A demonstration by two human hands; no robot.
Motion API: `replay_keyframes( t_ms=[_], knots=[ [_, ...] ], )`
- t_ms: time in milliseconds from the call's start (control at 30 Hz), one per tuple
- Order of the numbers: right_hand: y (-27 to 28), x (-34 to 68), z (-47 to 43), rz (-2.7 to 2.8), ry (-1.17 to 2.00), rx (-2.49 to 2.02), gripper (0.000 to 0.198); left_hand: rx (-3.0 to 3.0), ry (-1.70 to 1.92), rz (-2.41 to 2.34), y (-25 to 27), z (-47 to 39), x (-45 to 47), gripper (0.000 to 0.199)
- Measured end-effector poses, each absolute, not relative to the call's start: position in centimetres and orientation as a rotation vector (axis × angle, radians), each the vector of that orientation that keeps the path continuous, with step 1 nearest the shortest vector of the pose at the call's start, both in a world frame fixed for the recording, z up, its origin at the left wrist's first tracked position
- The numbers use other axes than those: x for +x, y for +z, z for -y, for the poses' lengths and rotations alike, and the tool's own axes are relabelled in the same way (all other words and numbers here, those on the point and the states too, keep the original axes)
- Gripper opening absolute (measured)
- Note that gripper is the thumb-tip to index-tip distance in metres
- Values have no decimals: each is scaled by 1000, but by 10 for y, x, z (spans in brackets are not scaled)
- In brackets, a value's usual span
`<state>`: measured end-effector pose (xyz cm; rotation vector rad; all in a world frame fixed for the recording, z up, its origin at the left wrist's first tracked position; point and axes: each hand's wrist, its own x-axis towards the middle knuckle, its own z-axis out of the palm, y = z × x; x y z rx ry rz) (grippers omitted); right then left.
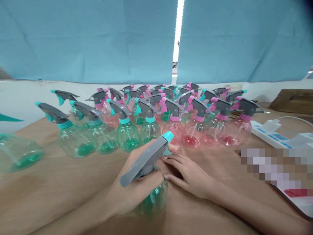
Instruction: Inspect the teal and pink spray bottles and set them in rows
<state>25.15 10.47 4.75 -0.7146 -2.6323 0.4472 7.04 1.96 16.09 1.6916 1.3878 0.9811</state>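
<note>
In the middle foreground, my left hand (139, 190) is closed round the neck of a green spray bottle (156, 197). Its grey spray head (146, 160) rises above my fist and tilts, with the turquoise nozzle toward the upper right. My right hand (189, 173) is close against the right side of this bottle, palm down. Its fingers are stretched toward the trigger and its thumb is apart from them, near my left hand's fingers. Whether the right fingertips touch the trigger cannot be made out. Part of the bottle's body is hidden behind my left hand.
Behind my hands stand rows of spray bottles, green ones (128, 137) on the left and pink ones (193, 130) on the right. Another green bottle (22, 153) is at the left edge. A white power strip (266, 133) and a phone-like device (293, 199) lie on the wooden table (200, 215).
</note>
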Motion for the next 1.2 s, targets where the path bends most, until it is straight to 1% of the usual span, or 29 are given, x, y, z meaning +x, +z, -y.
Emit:
replay_keyframes(
  t_ms=[167, 333, 567, 700, 900, 1133, 1200],
  knots=[
    [46, 251, -105, 2628, 461, -700, 49, 1656, 927, -1308, 163, -23, 70, 25],
    [46, 251, -106, 2637, 473, -710, 50, 1662, 945, -1259, 153, -23, 66, 20],
    [48, 251, -106, 2615, 465, -699, 49, 1697, 964, -1407, 154, -20, 71, 26],
    [48, 251, -106, 2607, 471, -681, 49, 1729, 979, -1468, 158, -19, 73, 23],
    [48, 252, -106, 2596, 479, -683, 48, 1771, 941, -1483, 162, -18, 74, 26],
    [47, 252, -107, 2616, 481, -670, 48, 1748, 955, -1484, 163, -19, 76, 20],
    [47, 252, -107, 2611, 472, -660, 48, 1752, 956, -1465, 162, -19, 76, 21]
  ],
)
